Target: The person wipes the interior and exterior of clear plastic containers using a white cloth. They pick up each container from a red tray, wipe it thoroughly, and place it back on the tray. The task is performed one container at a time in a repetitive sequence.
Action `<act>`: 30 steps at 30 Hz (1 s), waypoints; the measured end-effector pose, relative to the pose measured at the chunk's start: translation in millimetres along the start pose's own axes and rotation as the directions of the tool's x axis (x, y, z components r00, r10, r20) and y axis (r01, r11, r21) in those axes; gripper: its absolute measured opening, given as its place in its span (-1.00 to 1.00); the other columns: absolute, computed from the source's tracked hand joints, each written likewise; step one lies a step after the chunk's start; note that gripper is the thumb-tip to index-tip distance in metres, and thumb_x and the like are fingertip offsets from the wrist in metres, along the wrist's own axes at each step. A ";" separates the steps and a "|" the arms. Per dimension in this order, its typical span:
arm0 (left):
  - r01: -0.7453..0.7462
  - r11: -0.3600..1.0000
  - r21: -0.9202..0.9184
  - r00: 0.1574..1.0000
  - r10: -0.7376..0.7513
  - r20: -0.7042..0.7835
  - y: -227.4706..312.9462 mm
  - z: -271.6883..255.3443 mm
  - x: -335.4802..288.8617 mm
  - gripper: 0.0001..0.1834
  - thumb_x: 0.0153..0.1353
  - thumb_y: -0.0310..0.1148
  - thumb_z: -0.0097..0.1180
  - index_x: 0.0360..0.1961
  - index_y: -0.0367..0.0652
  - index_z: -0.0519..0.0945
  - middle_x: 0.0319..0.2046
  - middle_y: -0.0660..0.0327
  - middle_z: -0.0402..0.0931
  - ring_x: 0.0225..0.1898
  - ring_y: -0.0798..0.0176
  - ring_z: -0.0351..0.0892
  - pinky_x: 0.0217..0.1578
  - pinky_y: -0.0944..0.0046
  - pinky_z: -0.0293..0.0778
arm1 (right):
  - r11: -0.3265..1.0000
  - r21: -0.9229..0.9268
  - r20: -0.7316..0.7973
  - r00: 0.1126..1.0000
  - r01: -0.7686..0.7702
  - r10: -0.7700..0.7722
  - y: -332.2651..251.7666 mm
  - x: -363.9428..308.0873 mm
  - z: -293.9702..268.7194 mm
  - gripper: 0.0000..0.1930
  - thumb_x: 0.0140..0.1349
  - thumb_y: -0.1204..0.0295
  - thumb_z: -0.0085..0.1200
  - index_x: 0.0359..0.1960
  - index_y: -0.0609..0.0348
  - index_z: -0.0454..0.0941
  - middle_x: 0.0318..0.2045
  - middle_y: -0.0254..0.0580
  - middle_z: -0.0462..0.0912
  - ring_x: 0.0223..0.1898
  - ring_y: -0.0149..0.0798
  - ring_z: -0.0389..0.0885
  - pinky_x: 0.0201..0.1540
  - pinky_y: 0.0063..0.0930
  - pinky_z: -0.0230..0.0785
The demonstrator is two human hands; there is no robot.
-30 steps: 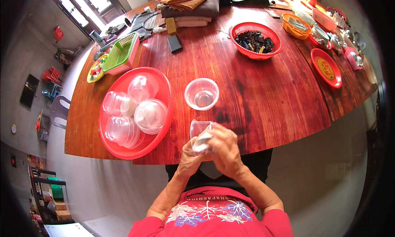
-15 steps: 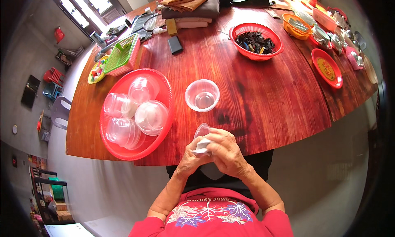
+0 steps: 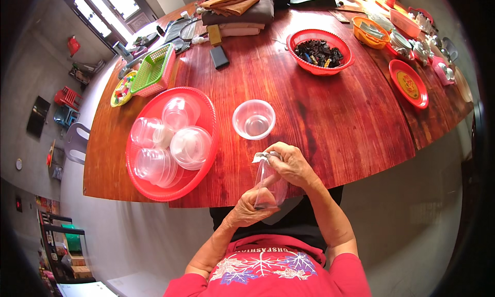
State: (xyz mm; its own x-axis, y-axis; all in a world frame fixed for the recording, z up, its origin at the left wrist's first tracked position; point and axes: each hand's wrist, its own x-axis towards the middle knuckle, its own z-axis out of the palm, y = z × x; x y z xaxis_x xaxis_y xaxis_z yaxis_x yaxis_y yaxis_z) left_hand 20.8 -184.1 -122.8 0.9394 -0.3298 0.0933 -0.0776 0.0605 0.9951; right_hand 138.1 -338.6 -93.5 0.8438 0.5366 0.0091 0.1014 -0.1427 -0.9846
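Observation:
My left hand [image 3: 252, 208] grips a clear plastic bowl [image 3: 264, 177] turned on its side, just above the table's near edge. On the bowl's far edge my right hand [image 3: 295, 167] pinches a folded white cloth or tissue [image 3: 260, 157]; which of the two I cannot tell. Just beyond the hands another clear plastic bowl [image 3: 253, 119] stands upright on the table. To the left, a large red round tray [image 3: 206, 103] bears several stacks of clear plastic bowls [image 3: 192, 147].
The reddish wooden table [image 3: 330, 127] also carries a red basket [image 3: 344, 36] of dark pieces, a red plate [image 3: 424, 96], an orange basket [image 3: 379, 42], a green and pink basket [image 3: 169, 60], a dark phone-like rectangle [image 3: 219, 56] and folded cloths [image 3: 242, 13].
My hands were close together around the bowl and cloth. My right hand has moved forward and right with the cloth, my left slightly right, and the bowl now shows between them.

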 end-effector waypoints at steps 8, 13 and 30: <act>0.032 0.997 0.070 0.986 -0.019 -0.167 -30.1 -5.5 -2.4 -0.66 0.13 -0.55 0.25 -0.05 -0.17 0.50 0.00 0.26 0.49 0.07 0.39 0.43 0.02 0.33 0.38 | 0.625 -0.563 -0.007 0.753 0.541 -0.658 -7.4 -32.0 36.6 -0.80 0.04 0.50 0.10 -0.27 0.26 0.55 -0.15 -0.03 0.57 -0.01 -0.04 0.54 0.06 -0.18 0.33; -0.083 0.993 0.079 0.977 0.096 -0.190 -39.9 -5.2 -6.0 -0.52 0.12 -0.59 0.24 0.09 -0.15 0.46 0.08 0.23 0.45 0.12 0.28 0.43 0.09 0.28 0.39 | 0.489 -0.641 0.109 0.701 0.592 -0.705 -0.4 -46.8 43.3 -0.79 0.04 0.46 0.10 -0.25 0.19 0.55 -0.11 -0.12 0.56 0.07 -0.08 0.50 0.13 -0.18 0.27; 0.238 0.918 -0.316 0.950 -0.288 -0.119 -13.1 -1.5 -0.3 -0.37 0.02 -0.55 0.33 0.11 -0.21 0.30 0.01 0.26 0.40 0.07 0.34 0.41 0.10 0.23 0.38 | 0.680 -0.579 -0.043 0.816 0.450 -0.577 7.3 -43.8 40.8 -0.73 0.03 0.48 0.10 -0.21 0.33 0.53 -0.15 0.01 0.55 -0.10 0.01 0.54 -0.04 -0.17 0.40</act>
State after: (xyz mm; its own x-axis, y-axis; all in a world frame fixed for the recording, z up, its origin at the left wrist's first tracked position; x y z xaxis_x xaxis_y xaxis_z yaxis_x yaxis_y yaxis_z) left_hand 22.1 -183.4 -135.9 0.9548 -0.2190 -0.2013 0.2582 0.2747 0.9262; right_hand 80.4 -329.2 -108.2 0.6529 0.4839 0.5827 0.7536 -0.3374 -0.5641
